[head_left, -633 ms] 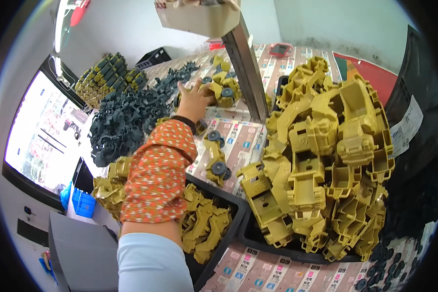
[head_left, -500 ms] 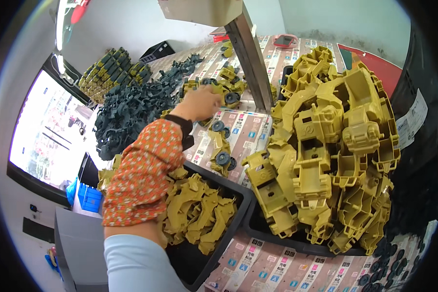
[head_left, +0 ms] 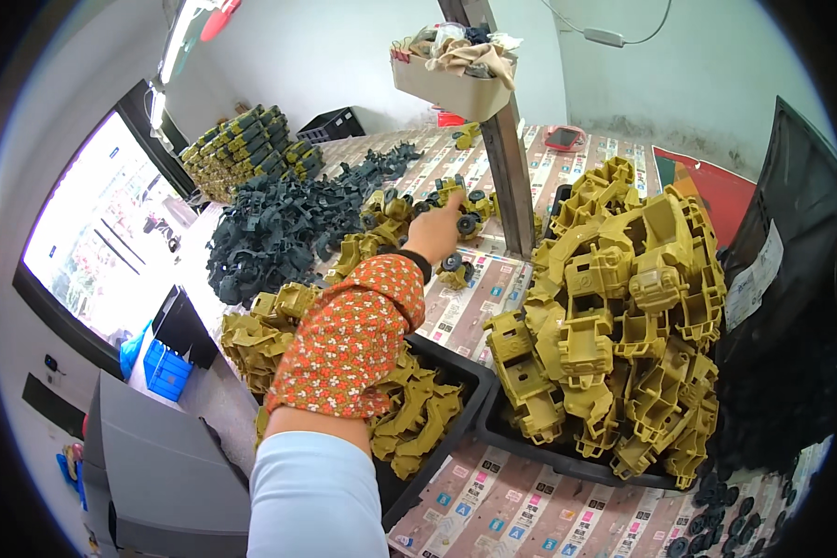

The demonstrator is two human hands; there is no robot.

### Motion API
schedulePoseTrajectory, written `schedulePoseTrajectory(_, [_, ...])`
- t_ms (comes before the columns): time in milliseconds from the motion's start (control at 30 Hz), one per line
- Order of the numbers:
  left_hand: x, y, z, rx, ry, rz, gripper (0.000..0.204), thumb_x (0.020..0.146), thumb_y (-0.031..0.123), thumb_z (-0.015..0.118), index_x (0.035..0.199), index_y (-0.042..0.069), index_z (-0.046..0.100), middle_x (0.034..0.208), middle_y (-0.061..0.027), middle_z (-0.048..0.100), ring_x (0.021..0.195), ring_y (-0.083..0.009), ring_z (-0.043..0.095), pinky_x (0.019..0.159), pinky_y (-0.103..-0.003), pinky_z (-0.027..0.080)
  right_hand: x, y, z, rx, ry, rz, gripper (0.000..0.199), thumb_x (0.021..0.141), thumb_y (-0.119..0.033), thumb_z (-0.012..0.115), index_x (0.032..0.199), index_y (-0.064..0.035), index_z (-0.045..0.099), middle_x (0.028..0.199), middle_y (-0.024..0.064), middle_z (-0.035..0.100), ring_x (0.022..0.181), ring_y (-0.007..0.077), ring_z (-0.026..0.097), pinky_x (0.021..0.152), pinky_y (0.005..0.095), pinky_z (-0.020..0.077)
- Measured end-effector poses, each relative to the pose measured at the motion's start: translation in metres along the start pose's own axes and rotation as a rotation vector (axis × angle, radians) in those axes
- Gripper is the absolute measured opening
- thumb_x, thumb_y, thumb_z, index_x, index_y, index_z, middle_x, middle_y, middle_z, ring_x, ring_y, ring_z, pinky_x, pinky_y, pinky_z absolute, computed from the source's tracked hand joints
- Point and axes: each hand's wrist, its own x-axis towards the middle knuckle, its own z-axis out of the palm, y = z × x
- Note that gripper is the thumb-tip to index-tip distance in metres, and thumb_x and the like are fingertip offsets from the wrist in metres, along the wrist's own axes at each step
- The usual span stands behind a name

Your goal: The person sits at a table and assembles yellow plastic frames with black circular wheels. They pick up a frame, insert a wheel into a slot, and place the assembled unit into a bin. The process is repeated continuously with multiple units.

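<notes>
Left hand, extended over the surface, back toward the viewer, one digit raised; the other fingers are hidden, so whether it grips anything cannot be told. Wheeled toy parts, yellow with black wheels, lie directly at the fingers, partly covered by them; contact is uncertain. Just below the hand, on the near side: another wheeled part. Left of the hand: a heap of dark plastic pieces, with a stack of dark-and-yellow pieces farther off. Right of it: an upright post, then a tall pile of yellow shells in a black tray. Nearer than the hand, beside the sleeve: flat yellow parts in a second black tray.
</notes>
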Motion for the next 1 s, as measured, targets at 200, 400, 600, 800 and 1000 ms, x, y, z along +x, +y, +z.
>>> schedulePoseTrajectory(200, [-0.024,-0.031,-0.103,-0.452,-0.18,-0.195,0.037,0.095,0.023,0.065,0.13,0.009,0.064,0.09,-0.0059,0.069,0.072,-0.0147,0.067,0.059,-0.032,0.057,-0.212,-0.283,0.073,-0.329,0.438,-1.43,0.036,0.105,-0.029,0.052,0.1,0.0029,0.068,0.071,0.0078,0.059,0.056,0.0196,0.051,0.051,0.0343,0.0442])
schedulePoseTrajectory(400, [-0.157,0.012,-0.183,-0.424,-0.669,-0.006,0.043,0.096,0.034,0.07,0.131,0.01,0.062,0.106,-0.0062,0.067,0.095,-0.017,0.064,0.087,-0.034,0.052,-0.202,-0.223,0.06,-0.276,0.311,-1.109,0.035,0.103,-0.024,0.055,0.119,0.0051,0.066,0.088,0.0118,0.066,0.072,0.0206,0.06,0.067,0.0348,0.0507])
schedulePoseTrajectory(600, [-0.266,0.055,-0.138,0.452,-0.293,0.033,0.072,0.082,0.059,0.076,0.129,0.007,0.062,0.136,-0.0163,0.057,0.141,-0.0367,0.04,0.108,-0.059,0.04,-0.219,-0.261,0.056,-0.501,0.316,-1.279,0.026,0.105,-0.01,0.053,0.122,0.0034,0.068,0.1,0.0105,0.073,0.082,0.0184,0.066,0.074,0.0328,0.053])
schedulePoseTrajectory(800, [-0.264,0.049,-0.1,0.175,-0.289,-0.207,0.058,0.081,0.036,0.082,0.13,0.014,0.06,0.148,-0.0194,0.049,0.154,-0.0536,0.01,0.102,-0.081,0.037,-0.229,-0.266,0.07,-0.289,0.309,-1.228,0.021,0.088,0.009,0.045,0.098,0.0045,0.063,0.08,0.0143,0.054,0.07,0.026,0.055,0.066,0.0346,0.0448])
schedulePoseTrajectory(1000, [-0.28,0.056,-0.1,-0.031,-0.032,0.03,0.048,0.073,0.004,0.07,0.118,0.003,0.052,0.119,-0.0207,0.059,0.119,-0.0442,0.055,0.094,-0.052,0.05,-0.23,-0.263,0.068,-0.271,0.319,-1.262,0.022,0.088,0.009,0.045,0.099,0.0041,0.063,0.082,0.0147,0.056,0.071,0.0265,0.057,0.067,0.0348,0.046])
